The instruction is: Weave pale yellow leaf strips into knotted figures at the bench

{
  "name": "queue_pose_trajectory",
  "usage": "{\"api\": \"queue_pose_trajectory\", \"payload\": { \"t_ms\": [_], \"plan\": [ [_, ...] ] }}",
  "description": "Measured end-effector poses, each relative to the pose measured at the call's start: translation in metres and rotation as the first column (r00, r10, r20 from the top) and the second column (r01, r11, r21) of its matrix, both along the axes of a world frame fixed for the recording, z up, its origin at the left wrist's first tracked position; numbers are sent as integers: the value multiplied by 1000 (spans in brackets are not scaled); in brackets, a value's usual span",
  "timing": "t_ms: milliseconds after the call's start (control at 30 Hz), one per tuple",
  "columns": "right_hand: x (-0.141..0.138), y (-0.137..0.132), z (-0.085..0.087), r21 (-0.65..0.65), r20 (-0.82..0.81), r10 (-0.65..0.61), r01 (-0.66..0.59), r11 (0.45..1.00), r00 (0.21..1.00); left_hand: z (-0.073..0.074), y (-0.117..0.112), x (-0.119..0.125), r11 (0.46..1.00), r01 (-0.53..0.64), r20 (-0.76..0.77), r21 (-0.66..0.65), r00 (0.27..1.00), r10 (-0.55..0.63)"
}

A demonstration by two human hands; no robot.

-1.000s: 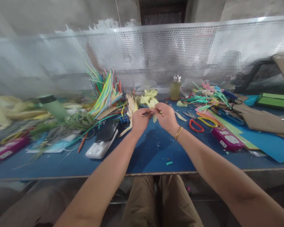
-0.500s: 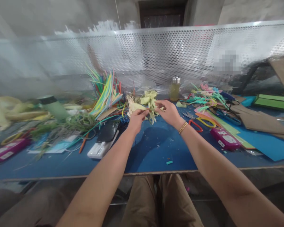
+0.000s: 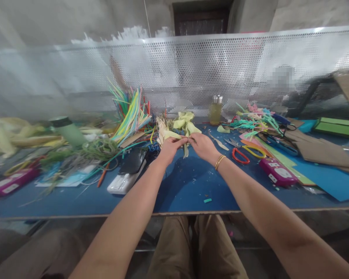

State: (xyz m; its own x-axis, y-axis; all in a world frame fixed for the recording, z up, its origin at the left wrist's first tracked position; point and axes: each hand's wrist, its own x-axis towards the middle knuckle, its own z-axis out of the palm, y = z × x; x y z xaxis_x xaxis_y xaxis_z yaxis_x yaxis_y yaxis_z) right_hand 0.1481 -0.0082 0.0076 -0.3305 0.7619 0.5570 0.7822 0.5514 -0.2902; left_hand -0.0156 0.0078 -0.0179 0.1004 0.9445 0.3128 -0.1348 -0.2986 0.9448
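2 hands met over the blue surface (image 3: 189, 186): the left hand (image 3: 169, 146) and right hand (image 3: 202, 144) each kept a closed pinch grip on the yellow-green paper piece (image 3: 186, 126), apparently mid-shaping, so steady fingertip pressure seemed needed next.

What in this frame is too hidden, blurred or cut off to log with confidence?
Head view only:
- What the left hand and right hand pinch together: the fingers cover it; only pale yellow-green petals show above.
- The heap at the left edge: blurred and cut off.
- What lies behind the perforated screen: blocked, one patch pixelated.
- Label on the pink case: too small.
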Motion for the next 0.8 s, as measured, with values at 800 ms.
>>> {"api": "queue_pose_trajectory", "payload": {
  "t_ms": [800],
  "plan": [
    [3,9,-11,-198,-333,13,-84,977,943,5,-4,-4,986,-123,-102,114,986,135]
  ]
}}
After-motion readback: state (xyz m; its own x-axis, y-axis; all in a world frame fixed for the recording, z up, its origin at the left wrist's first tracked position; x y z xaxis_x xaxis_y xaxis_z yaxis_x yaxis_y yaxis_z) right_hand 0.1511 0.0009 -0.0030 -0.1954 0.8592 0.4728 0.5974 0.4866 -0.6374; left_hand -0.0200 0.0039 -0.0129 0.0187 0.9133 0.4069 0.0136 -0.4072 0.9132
